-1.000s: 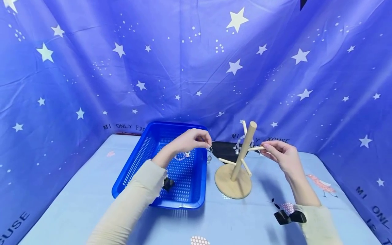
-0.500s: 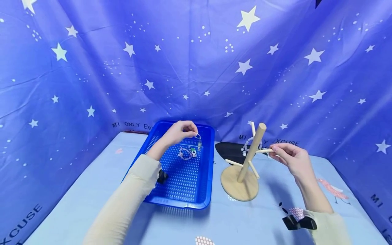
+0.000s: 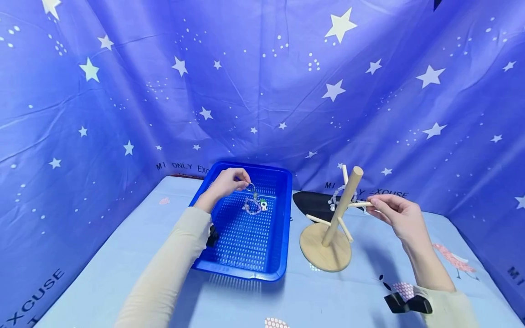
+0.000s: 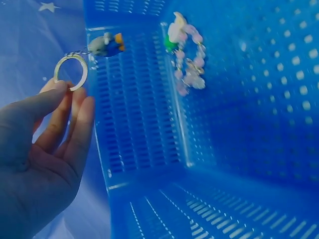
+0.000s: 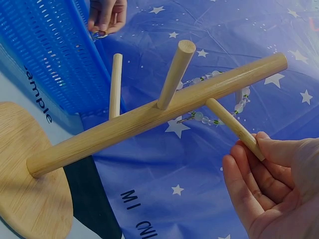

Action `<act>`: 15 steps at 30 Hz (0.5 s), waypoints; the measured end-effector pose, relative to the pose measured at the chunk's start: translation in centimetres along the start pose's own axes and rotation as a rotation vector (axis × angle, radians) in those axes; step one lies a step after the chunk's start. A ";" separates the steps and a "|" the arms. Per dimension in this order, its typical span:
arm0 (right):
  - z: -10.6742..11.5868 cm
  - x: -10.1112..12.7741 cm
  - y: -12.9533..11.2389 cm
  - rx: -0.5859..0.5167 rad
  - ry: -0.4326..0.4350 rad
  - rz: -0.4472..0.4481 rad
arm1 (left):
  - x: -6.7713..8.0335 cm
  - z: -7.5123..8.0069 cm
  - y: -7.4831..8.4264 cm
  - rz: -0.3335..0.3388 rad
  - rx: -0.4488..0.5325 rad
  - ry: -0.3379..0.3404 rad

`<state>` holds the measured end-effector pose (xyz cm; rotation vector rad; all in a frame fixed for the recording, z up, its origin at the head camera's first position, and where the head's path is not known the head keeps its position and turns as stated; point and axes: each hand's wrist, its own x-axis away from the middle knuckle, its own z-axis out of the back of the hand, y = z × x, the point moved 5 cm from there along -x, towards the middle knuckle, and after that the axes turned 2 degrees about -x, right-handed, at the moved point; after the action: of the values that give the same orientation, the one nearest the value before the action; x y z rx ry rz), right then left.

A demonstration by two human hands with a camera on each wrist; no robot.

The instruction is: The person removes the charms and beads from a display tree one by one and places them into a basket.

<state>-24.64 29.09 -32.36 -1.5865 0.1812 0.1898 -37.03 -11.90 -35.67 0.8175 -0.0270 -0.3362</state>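
My left hand [image 3: 227,182] pinches the ring of a keychain [image 4: 71,73] over the blue basket. From the ring hangs a small grey, blue and orange figure charm [image 4: 106,45]. Below it, in the basket, lies a pink beaded bracelet [image 4: 197,59] beside a small white and green charm. My right hand [image 3: 402,216] holds the tip of one peg [image 5: 237,127] of a wooden rack [image 3: 326,248] between thumb and fingers. Another beaded bracelet [image 5: 239,102] hangs behind the rack's post, partly hidden by it.
The blue perforated basket [image 3: 283,248] stands left of the rack on a light blue printed cloth [image 3: 229,310]. Behind the rack is a flat black shape [image 3: 305,202]. A purple-blue star curtain [image 3: 270,91] closes off the back and sides.
My left hand has moved left with the keychain, from the basket's right rim to above its inside. The right hand keeps its hold on the peg. The head view has turned slightly left.
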 end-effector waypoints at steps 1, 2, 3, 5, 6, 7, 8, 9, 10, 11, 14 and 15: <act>0.0 -0.1 -0.1 0.014 0.003 0.001 | 0.0 0.1 -0.1 0.004 -0.022 -0.018; 0.0 -0.1 -0.2 0.025 0.006 0.002 | 0.1 0.1 -0.2 0.011 -0.044 -0.038; 0.0 -0.1 -0.2 0.035 0.008 0.002 | 0.1 0.1 -0.4 0.018 -0.063 -0.065; 0.0 -0.1 -0.2 0.050 0.009 0.001 | 0.4 -0.2 -0.7 0.034 -0.099 -0.126; 0.0 0.0 -0.2 0.052 0.006 0.000 | 0.6 -0.4 -0.9 0.053 -0.110 -0.159; 0.0 0.1 -0.1 0.051 0.003 -0.002 | 0.7 -0.6 -1.1 0.064 -0.128 -0.189; 0.0 0.1 -0.1 0.047 0.001 -0.002 | 0.8 -0.9 -1.4 0.078 -0.140 -0.217; 0.0 0.2 -0.1 0.045 -0.002 -0.002 | 1.0 -1.2 -1.6 0.096 -0.154 -0.244; 0.0 0.4 0.0 0.044 -0.003 -0.006 | 1.1 -1.5 -1.8 0.116 -0.168 -0.267; 0.0 0.5 0.0 0.041 -0.003 -0.006 | 1.2 -1.8 -2.1 0.138 -0.179 -0.282; -0.1 0.5 0.0 0.034 0.000 0.001 | 1.2 -2.2 -2.8 0.199 -0.236 -0.289; -0.1 0.4 0.0 0.032 -0.001 0.003 | 1.1 -2.2 -3.0 0.220 -0.258 -0.282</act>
<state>-24.26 28.96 -32.40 -1.5542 0.1850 0.1893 -36.47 -12.59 -39.44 0.5012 -0.3289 -0.2384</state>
